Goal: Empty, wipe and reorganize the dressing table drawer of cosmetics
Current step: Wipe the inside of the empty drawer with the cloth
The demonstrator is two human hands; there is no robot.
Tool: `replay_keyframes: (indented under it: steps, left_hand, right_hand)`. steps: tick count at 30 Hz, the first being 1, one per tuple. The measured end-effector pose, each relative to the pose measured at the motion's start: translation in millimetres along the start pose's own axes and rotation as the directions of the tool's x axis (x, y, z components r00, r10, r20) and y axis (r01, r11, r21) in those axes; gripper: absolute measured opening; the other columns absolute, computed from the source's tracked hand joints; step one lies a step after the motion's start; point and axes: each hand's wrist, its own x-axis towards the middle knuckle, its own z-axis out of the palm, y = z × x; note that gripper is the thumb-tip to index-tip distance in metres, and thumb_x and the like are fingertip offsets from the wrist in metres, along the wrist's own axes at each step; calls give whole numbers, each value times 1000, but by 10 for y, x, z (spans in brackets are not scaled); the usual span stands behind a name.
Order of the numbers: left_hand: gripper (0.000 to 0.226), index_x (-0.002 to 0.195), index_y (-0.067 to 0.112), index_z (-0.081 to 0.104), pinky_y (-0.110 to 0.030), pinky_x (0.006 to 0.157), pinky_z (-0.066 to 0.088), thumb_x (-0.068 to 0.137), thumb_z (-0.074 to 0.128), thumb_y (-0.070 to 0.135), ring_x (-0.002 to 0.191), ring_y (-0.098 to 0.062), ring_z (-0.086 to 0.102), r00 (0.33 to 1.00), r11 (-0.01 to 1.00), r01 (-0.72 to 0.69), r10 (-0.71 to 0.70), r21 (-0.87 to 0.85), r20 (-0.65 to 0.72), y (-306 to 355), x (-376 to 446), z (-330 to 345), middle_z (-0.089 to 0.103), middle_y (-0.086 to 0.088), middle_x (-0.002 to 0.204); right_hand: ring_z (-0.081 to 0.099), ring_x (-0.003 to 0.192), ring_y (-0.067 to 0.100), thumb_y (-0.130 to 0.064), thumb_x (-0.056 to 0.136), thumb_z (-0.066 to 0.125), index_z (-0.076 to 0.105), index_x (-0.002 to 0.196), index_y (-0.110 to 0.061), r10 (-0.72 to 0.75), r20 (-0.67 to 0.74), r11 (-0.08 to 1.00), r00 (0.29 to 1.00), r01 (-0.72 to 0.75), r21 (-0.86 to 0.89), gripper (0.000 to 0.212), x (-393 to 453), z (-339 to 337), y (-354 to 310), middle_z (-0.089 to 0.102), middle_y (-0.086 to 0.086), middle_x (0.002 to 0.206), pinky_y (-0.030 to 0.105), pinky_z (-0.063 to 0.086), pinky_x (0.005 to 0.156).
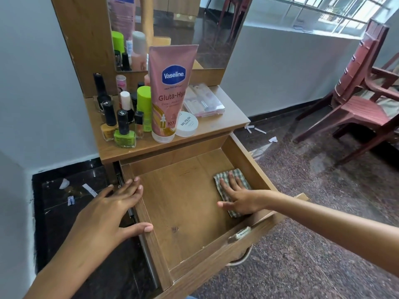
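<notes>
Standing pulled fully out from under the dressing table surface (226,120): the wooden drawer (185,203), its floor bare apart from a folded checked cloth (224,192) lying in the right half, close to the right wall.

Pressing flat on that cloth: the right hand (239,196), grip released, fingers straight and spread, thumb reaching out to the left over the bare drawer floor.

Resting on the drawer's left wall: the left hand (112,209), grip released too, fingers lying along the top edge and the thumb hooking over the rim nearer the front.

Crowding the surface above, all outside the drawer: a tall pink Vaseline tube (170,91) standing cap down near the front edge, a round white nail polish remover tub (186,124) touching its right side, a clear plastic case (203,100) lying behind the tub, and a cluster of nail polish bottles (121,124) with a green-capped bottle (144,106) to the left of the tube.

Showing behind them: a mirror (194,29).

Sitting on the floor to the right, well apart: red plastic chairs (356,93).
</notes>
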Motion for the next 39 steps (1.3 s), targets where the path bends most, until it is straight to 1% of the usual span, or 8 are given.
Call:
replay_keyframes:
  steps: [3, 5, 14, 22, 27, 31, 35, 39]
  left_hand:
    - [104, 133, 23, 28, -30, 105, 18, 54, 23, 91, 133, -6, 18, 1000, 1000, -12, 12, 19, -15, -36, 19, 38, 22, 10, 144]
    - [103, 131, 18, 35, -34, 102, 25, 59, 23, 91, 131, -10, 27, 999, 999, -32, 33, 36, -20, -51, 32, 54, 29, 6, 142]
    - [99, 129, 16, 36, -35, 100, 27, 61, 25, 87, 129, -13, 29, 999, 998, -32, 34, 52, -27, -28, 21, 49, 32, 5, 140]
    - [85, 113, 12, 63, -28, 77, 35, 68, 29, 75, 107, -13, 42, 999, 990, -46, 45, 134, 5, 125, 4, -125, 50, 0, 123]
    - [89, 124, 17, 53, -31, 87, 34, 66, 28, 79, 117, -13, 37, 1000, 998, -15, 14, 66, 17, 86, -11, -73, 42, 4, 133]
    - [101, 135, 33, 15, -21, 103, 7, 49, 17, 87, 130, 2, 3, 999, 999, 40, -40, -25, 12, 43, -12, -48, 4, 18, 144]
    - [102, 135, 35, 8, -20, 104, 2, 47, 13, 87, 133, 2, 0, 999, 1000, 30, -30, -3, 37, 35, -21, -40, -2, 19, 146]
    - [104, 135, 35, 5, -22, 108, 3, 45, 13, 88, 137, 0, 1, 998, 999, 32, -32, 10, 56, 22, -8, -27, -4, 18, 146]
  right_hand:
    - [11, 142, 42, -41, 101, 33, 3, 151, -9, 41, -113, 999, 993, -38, 30, 67, -41, -27, 29, -4, 26, 155, 43, 18, 116]
    - [18, 140, 43, -36, 101, 35, 6, 150, -7, 58, -145, 998, 988, -52, 39, 64, -48, 21, 28, 6, 27, 154, 45, 22, 112]
    - [-5, 142, 45, -29, 103, 34, -8, 150, -20, 130, -202, 984, 971, -102, 144, 64, 207, 137, 5, -20, 30, 151, 45, 13, 117]
    - [-13, 143, 38, -32, 102, 35, -10, 150, -22, 102, -362, 987, 927, -50, 150, 67, 425, 80, -66, -21, 20, 154, 44, 15, 115]
    - [-2, 145, 35, -35, 102, 32, -5, 151, -26, 53, -445, 997, 894, -24, 70, 62, 548, -89, -90, -14, 17, 157, 45, 30, 109]
    - [6, 146, 30, -37, 101, 35, -4, 151, -24, 20, -441, 1000, 897, -27, -10, 65, 472, -77, -30, -10, 15, 157, 40, 32, 108]
    - [14, 145, 30, -38, 100, 41, -3, 152, -23, 13, -391, 997, 920, -42, -66, 70, 429, -89, 5, -10, 15, 157, 38, 32, 107]
    - [49, 122, 35, -16, 98, 40, 16, 150, -26, -7, -464, 983, 886, -80, -168, 58, 386, -130, 31, 29, 14, 152, 37, 46, 90]
